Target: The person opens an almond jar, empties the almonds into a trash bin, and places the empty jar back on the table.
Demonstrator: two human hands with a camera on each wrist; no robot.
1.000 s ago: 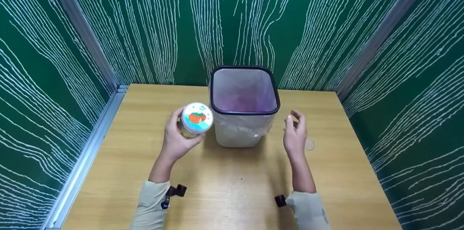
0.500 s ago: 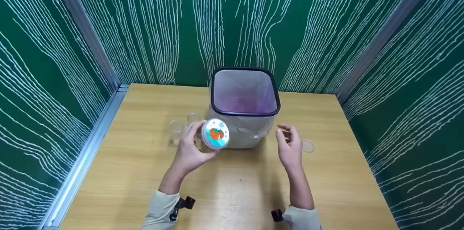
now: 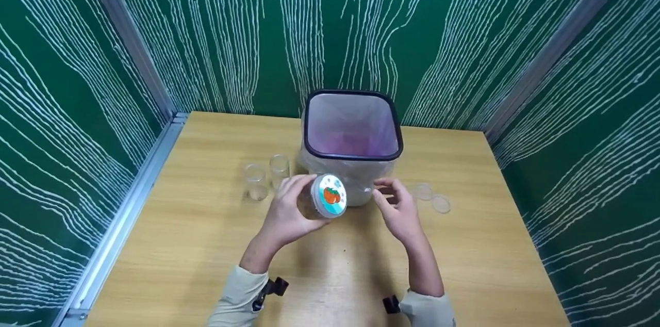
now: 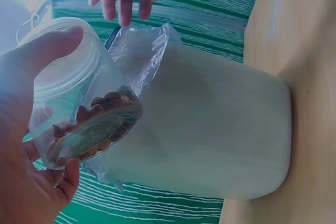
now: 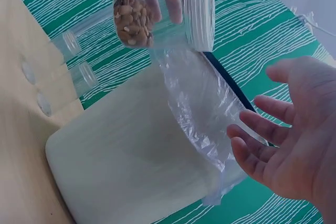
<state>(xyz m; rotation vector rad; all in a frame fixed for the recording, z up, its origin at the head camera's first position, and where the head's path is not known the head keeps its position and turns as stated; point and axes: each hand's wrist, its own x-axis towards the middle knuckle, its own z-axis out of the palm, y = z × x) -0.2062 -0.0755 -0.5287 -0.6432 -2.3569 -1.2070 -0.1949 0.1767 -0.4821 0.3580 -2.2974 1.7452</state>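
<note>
My left hand [image 3: 286, 216] grips a clear plastic jar [image 3: 307, 203] in the middle of the head view. Its round lid [image 3: 332, 195], printed with orange fruit, is on and tilts to the right. Through the jar's side, brown nuts [image 4: 102, 111] show gathered at the bottom in the left wrist view. My right hand [image 3: 399, 208] is raised just right of the lid, apart from it. In the right wrist view the fingers [image 5: 262, 124] of that hand are spread and loosely bent, holding nothing.
A lined waste bin with a black rim [image 3: 309, 128] stands behind the hands. Left of it are two clear open jars, one nearer [image 3: 256, 177] and one farther [image 3: 280, 164]. Two clear round lids [image 3: 441, 204] lie on the wooden table [image 3: 206, 265] at the right. Green patterned walls enclose the table.
The left hand has carried the jar rightward and nearer the body, tipping its lid to the right. The right hand has moved left toward it. Two jars and a second lid came into sight.
</note>
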